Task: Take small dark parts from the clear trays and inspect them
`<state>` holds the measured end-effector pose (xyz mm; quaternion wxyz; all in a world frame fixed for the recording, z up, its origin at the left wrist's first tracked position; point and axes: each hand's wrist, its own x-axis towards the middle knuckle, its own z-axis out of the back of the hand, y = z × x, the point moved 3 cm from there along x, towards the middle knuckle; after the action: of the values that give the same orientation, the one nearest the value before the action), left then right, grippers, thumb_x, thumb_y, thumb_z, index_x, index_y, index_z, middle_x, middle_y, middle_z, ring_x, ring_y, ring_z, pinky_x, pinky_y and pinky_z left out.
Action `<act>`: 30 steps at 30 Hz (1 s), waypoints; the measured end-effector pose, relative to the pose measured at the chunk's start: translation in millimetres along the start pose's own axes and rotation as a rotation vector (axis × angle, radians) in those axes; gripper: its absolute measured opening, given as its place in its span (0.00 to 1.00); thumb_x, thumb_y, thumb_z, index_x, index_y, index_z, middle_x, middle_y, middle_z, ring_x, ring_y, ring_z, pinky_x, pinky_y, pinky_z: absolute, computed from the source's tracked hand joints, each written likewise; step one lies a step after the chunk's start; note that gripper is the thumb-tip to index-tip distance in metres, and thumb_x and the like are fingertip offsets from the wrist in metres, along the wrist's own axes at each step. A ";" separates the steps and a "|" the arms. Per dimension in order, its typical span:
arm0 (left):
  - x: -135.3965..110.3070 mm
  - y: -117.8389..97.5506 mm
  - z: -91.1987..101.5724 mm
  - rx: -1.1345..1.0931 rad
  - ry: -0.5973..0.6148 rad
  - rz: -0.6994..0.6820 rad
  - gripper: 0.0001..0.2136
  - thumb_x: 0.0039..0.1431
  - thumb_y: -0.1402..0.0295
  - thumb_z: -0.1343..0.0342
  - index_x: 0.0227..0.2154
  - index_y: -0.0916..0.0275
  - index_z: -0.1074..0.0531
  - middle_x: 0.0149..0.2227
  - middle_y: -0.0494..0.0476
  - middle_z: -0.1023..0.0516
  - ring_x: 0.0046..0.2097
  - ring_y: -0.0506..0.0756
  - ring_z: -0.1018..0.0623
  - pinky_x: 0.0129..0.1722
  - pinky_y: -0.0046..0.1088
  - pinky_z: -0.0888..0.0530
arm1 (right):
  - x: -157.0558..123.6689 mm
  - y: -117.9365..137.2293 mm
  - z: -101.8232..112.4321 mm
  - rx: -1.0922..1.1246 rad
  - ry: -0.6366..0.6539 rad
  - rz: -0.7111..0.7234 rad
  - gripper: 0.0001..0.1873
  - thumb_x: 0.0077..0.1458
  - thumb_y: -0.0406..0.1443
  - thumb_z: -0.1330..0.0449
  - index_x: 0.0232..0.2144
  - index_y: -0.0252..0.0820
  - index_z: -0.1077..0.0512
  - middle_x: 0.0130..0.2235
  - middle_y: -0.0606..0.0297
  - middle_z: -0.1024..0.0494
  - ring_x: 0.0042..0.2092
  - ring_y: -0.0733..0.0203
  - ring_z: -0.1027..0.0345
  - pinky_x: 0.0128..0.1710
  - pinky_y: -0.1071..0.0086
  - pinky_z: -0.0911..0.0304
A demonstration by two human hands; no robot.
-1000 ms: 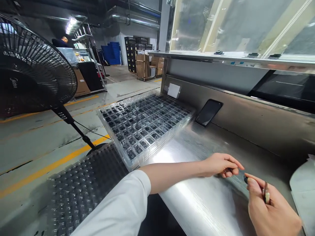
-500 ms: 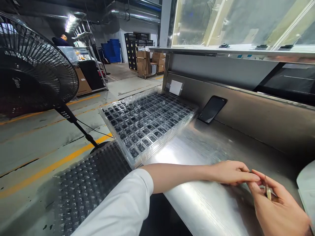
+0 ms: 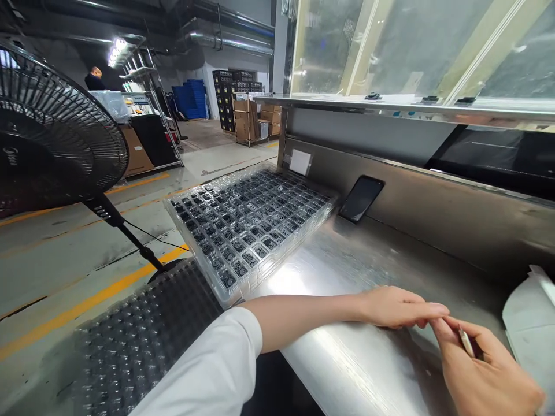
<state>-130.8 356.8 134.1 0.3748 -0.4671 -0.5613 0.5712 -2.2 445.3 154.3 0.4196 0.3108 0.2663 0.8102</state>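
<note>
My left hand (image 3: 401, 308) lies over the steel bench (image 3: 347, 358), fingers together and pinched, the tips touching those of my right hand (image 3: 481, 370). What is pinched between the fingertips is hidden. My right hand is curled shut around a thin pen-like tool (image 3: 466, 342) that lies across its fingers. A stack of clear plastic trays (image 3: 249, 222) filled with several small dark parts sits on the bench's left end, well away from both hands.
A black phone (image 3: 361, 199) leans against the steel back wall. A dark empty tray (image 3: 143, 341) hangs off the bench at lower left. A black standing fan (image 3: 52, 144) is on the left. White paper (image 3: 531, 323) lies at right. A person (image 3: 93, 78) stands far back.
The hands were apart a second ago, the right fingertips holding a small dark part. They have come together, and the fingertips now touch.
</note>
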 end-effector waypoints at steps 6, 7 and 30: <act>6.1 2.2 -11.9 -0.345 0.182 -0.055 0.13 0.73 0.57 0.48 0.39 0.61 0.26 0.25 0.45 0.44 0.23 0.47 0.40 0.24 0.24 0.45 | -6.0 -1.5 0.9 0.032 0.015 -0.101 0.27 0.47 0.65 0.45 0.31 0.52 0.27 0.20 0.69 0.37 0.23 0.54 0.43 0.25 0.59 0.46; 6.5 1.8 -13.0 -0.385 0.191 -0.060 0.12 0.72 0.60 0.48 0.44 0.61 0.24 0.26 0.46 0.43 0.23 0.47 0.39 0.24 0.24 0.43 | -5.9 -2.2 0.8 0.047 0.023 -0.105 0.28 0.47 0.65 0.45 0.32 0.52 0.26 0.20 0.69 0.37 0.23 0.54 0.43 0.25 0.59 0.47; -3.1 -6.1 -2.7 -0.630 0.049 -0.166 0.16 0.60 0.63 0.34 0.48 0.61 0.28 0.28 0.48 0.35 0.24 0.48 0.36 0.24 0.23 0.41 | -7.2 -6.3 -15.4 0.156 -0.006 0.356 0.33 0.71 0.61 0.55 0.30 0.45 0.27 0.31 0.63 0.24 0.32 0.59 0.32 0.33 0.66 0.46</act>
<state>-128.0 355.2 140.7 0.2705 -0.5264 -0.7374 0.3254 -6.9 439.8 137.6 0.2451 0.3871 0.2679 0.8475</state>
